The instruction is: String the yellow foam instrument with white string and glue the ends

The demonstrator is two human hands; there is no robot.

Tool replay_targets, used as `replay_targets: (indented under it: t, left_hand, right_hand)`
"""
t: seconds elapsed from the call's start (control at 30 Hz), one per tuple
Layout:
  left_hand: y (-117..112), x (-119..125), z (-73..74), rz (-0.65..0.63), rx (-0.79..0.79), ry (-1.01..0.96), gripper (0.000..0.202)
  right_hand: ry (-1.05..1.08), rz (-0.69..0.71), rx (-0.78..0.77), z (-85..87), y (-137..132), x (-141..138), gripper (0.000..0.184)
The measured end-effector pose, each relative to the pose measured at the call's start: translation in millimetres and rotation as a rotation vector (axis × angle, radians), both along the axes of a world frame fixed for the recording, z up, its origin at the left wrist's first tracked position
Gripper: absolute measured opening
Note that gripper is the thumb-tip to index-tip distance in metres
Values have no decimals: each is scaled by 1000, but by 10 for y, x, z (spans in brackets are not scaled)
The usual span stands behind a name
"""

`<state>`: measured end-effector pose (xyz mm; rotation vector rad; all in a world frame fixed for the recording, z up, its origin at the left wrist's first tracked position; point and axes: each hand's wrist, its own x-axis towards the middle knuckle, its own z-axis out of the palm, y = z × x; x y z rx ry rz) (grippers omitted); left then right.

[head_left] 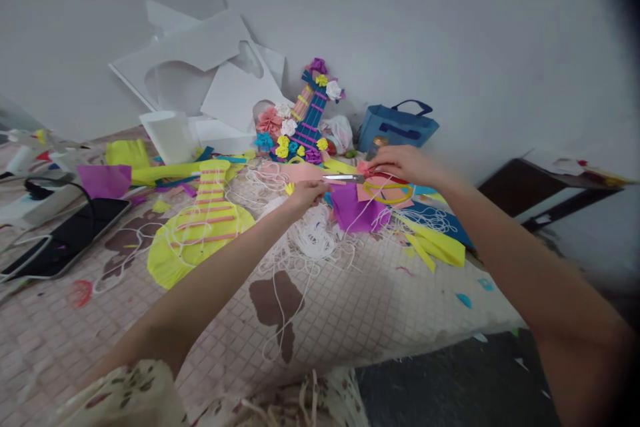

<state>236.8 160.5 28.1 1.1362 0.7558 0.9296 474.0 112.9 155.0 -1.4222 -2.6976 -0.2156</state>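
Observation:
A pair of scissors [344, 179] with red handles lies under the fingers of my right hand [400, 163], which is closed on it. The blades point left, toward my left hand [307, 194]. That hand's fingers are pinched together; what they hold, if anything, is too small to make out. Below my left hand is a tangled heap of white string [315, 235]. Purple paper [357, 208] sits between the hands. A yellow ring [400, 199], perhaps a tape roll, is under my right hand.
A yellow paper guitar [200, 233] lies left. Behind stand a flower-covered blue guitar [311, 117], white cut-out boards [200, 60], a white cup [169, 137] and a blue bag [397, 125]. A tablet [70, 240] and a power strip [43, 203] are far left.

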Motion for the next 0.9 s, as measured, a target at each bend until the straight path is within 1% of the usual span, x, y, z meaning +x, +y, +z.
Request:
replay_targets:
  t: [0.07, 0.13, 0.17, 0.23, 0.3, 0.4, 0.47, 0.53, 0.57, 0.6, 0.67, 0.73, 0.8, 0.9]
  left_hand:
    - [86, -121, 17, 77, 0, -5, 19]
    - [140, -257, 51, 130, 2, 15, 21]
    - [145, -325, 75, 134, 5, 37, 23]
    - [104, -452, 136, 107, 20, 93, 28]
    - [11, -565, 206, 65, 50, 151, 28]
    - [-159, -713, 284, 50, 124, 235, 16]
    - [-252, -798, 294, 59, 235, 334, 16]
    - [-315, -876, 272, 53, 340, 436, 21]
    - [-336, -913, 256, 44, 361, 471, 23]
    - [-353, -950, 240, 31, 351, 482, 25]
    - [-375, -1020, 215, 14, 278, 451, 28]
    - [-390, -1077, 204, 0, 190, 364, 30]
    - [-405, -1101, 203, -5, 137, 258, 30]
    - [-460, -1043, 222, -18, 138, 132, 32]
  right_hand:
    - [19, -13, -42, 10, -55, 87, 35]
    - [73, -54, -29, 15, -102, 149, 33]
    - [120, -85, 5, 10, -116, 167, 31]
    - [272, -158, 125, -30, -112, 174, 24]
    - [528, -228, 285, -117, -57, 149, 19]
    - [1028, -272, 519, -318, 111, 68, 18]
    - [1323, -274, 632, -462, 259, 0, 19]
    - [1555, -275, 689, -583, 411, -62, 19]
    - [1655, -274, 686, -632, 481, -87, 18]
    - [1744, -269, 665, -672, 542, -107, 16]
    - [1880, -263, 578, -728, 625, -135, 13]
    - [1949, -271, 477, -757, 639, -162, 9]
    - [1939, -258, 376, -766, 578, -216, 6]
    - [1813, -181, 195, -759, 374, -409, 10]
